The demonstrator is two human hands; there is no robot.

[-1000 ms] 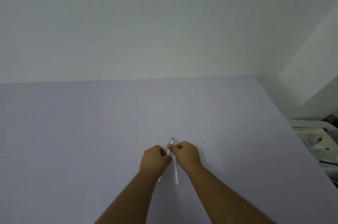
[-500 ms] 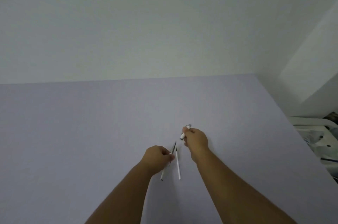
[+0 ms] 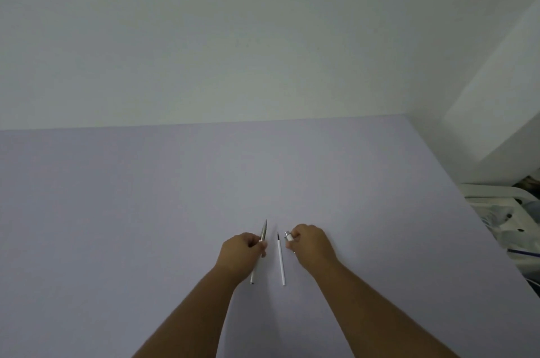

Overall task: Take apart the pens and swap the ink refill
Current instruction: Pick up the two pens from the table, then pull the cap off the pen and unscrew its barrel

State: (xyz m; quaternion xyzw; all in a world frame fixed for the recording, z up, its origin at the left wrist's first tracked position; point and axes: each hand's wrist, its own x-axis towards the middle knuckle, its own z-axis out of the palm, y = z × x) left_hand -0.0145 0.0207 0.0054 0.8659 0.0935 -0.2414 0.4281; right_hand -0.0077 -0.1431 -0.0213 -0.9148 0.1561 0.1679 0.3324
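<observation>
Table (image 3: 146, 211) plain pale lilac. Wall (image 3: 233, 36) off-white. Refill (image 3: 281, 261) white, dark tip. Pen (image 3: 263, 236) silver front, white barrel. Cap (image 3: 288, 236) white.

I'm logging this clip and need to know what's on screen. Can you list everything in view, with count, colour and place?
table: one, pale lilac, fills the lower half.
wall: one, off-white, behind the table.
pen: one, white with a silvery front end, held in the left hand, tip pointing away.
loose refill: one, white with a dark tip, lying on the table between the hands.
small pen piece: one, white and silvery, pinched in the right hand.
clutter: pale items, right of the table; too unclear to name.
left hand: one, closed around the pen.
right hand: one, pinching the piece.
</observation>
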